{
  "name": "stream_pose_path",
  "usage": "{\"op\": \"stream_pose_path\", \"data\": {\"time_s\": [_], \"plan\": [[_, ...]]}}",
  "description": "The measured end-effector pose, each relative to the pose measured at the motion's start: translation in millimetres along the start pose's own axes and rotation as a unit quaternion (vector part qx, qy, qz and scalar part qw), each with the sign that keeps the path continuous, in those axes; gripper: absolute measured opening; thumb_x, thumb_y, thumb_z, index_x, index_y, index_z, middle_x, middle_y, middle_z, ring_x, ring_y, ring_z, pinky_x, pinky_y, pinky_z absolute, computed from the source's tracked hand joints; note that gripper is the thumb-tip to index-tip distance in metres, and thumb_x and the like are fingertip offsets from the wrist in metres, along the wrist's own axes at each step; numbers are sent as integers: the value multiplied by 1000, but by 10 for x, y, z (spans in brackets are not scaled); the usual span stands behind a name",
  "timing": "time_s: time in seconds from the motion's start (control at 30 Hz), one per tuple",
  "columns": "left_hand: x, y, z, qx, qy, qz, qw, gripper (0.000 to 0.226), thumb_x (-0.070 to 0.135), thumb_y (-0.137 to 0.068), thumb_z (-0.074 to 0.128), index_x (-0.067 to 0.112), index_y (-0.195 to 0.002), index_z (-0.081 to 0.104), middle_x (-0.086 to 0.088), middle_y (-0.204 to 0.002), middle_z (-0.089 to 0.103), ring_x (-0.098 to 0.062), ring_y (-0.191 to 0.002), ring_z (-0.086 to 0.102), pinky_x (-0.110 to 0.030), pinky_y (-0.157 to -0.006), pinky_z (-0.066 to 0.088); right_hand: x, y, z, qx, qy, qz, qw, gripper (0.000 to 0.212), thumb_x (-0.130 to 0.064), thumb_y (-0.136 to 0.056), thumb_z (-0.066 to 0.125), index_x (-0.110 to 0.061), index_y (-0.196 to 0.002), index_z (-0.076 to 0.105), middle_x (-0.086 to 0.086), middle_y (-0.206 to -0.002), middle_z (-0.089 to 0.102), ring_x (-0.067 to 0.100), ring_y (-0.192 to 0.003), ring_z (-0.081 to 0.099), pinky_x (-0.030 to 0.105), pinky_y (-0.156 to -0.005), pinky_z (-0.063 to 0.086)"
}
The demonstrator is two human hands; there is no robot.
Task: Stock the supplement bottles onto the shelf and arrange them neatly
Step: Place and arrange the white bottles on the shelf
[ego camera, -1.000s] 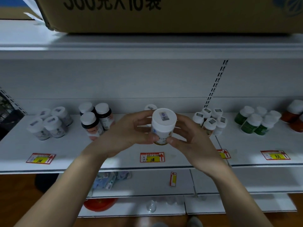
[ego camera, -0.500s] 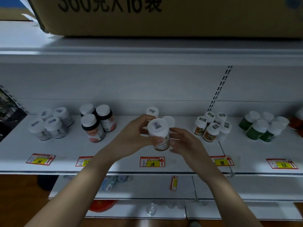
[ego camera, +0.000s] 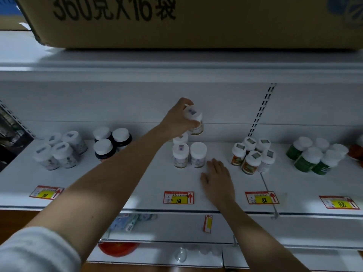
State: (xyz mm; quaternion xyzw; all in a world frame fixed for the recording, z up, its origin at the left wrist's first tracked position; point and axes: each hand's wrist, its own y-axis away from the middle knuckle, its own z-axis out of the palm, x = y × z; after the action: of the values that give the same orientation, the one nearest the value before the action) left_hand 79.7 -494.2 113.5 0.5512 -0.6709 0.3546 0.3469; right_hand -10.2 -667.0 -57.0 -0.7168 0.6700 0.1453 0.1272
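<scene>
Bottle (ego camera: 193,119) in left hand (ego camera: 177,120) above price tag (ego camera: 178,197) reading 118.

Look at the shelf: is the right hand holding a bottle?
No. The right hand lies flat on the shelf; the left hand holds the white-capped bottle.

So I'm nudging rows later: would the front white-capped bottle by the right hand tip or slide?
The front bottle looks squat and wide-based, so it probably slides. Pushed leftward, it likely bumps its neighbour first. The cap looks smooth, perhaps slippery.
</scene>
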Motion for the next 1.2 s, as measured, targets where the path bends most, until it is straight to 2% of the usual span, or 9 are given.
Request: {"op": "stream_pose_path", "data": {"time_s": [0.07, 0.17, 0.33, 0.43, 0.77, 0.9, 1.03, 1.13, 1.2], "plan": [[-35, -125, 62, -4, -12, -7, 1000, 57, 8, -77, 80, 14, -123, 47, -8, -120, 57, -26, -109, 58, -37, -93, 50, 10, -16, 7, 2, -1, -4, 1000, 59, -41, -103, 34, -13, -155, 26, 7, -164, 20, 25, -152, 15, 38, -125, 11], [-66, -282, 124, -39, -46, -21, 998, 61, 5, -79, 78, 12, -129, 45, -6, -119, 53, -23, -106, 54, -27, -85, 44, 24, -27, 17, 14, -5, -4, 1000, 59, -41, -102, 39, -14, -154, 30, 7, -163, 23, 25, -151, 17, 38, -124, 12], [-123, -395, 285, -119, -149, 6, 982, 68, 7, -81, 77, 17, -141, 47, -8, -136, 54, -23, -118, 53, -16, -80, 36, 17, -18, 20, 33, -18, -5, 999, 58, -38, -100, 46, -12, -151, 37, 9, -160, 31, 27, -149, 24, 39, -123, 18], [-212, -436, 380, -171, -193, 1, 966, 67, 4, -79, 77, 14, -139, 50, -9, -141, 52, -26, -126, 51, -20, -89, 38, 30, -29, 29, 36, -24, -3, 999, 58, -38, -100, 46, -12, -151, 38, 9, -160, 31, 26, -149, 24, 38, -123, 18], [-310, -544, 428, -262, -210, -52, 940, 53, 6, -86, 67, 14, -136, 50, -9, -136, 51, -23, -112, 51, -32, -93, 44, 50, -53, 72, 46, -15, 3, 999, 56, -38, -99, 45, -15, -150, 39, 7, -160, 32, 25, -149, 25, 38, -123, 18], [-339, -547, 448, -271, -205, -76, 937, 47, 14, -91, 63, 14, -136, 49, -9, -138, 50, -27, -121, 53, -35, -99, 45, 49, -53, 75, 48, -17, 4, 999, 57, -39, -100, 44, -15, -151, 38, 6, -161, 31, 23, -150, 24, 36, -124, 16], [-382, -539, 445, -268, -252, -65, 927, 46, 30, -92, 63, 19, -134, 50, -6, -136, 53, -25, -118, 54, -35, -98, 45, 47, -46, 71, 54, -21, 3, 998, 56, -37, -98, 47, -13, -149, 41, 8, -159, 35, 25, -148, 27, 38, -123, 19], [-400, -512, 446, -225, -252, -53, 940, 51, 40, -93, 64, 17, -136, 51, -7, -140, 51, -24, -122, 52, -31, -97, 41, 47, -45, 74, 53, -20, 4, 998, 57, -38, -98, 47, -13, -149, 41, 8, -159, 35, 25, -148, 28, 39, -123, 20], [-363, -461, 431, -172, -232, -23, 957, 48, 36, -95, 63, 13, -136, 52, -9, -140, 50, -25, -125, 50, -28, -98, 39, 48, -48, 76, 53, -21, 5, 998, 57, -38, -98, 47, -13, -149, 40, 7, -159, 34, 24, -149, 27, 39, -123, 20]]}}
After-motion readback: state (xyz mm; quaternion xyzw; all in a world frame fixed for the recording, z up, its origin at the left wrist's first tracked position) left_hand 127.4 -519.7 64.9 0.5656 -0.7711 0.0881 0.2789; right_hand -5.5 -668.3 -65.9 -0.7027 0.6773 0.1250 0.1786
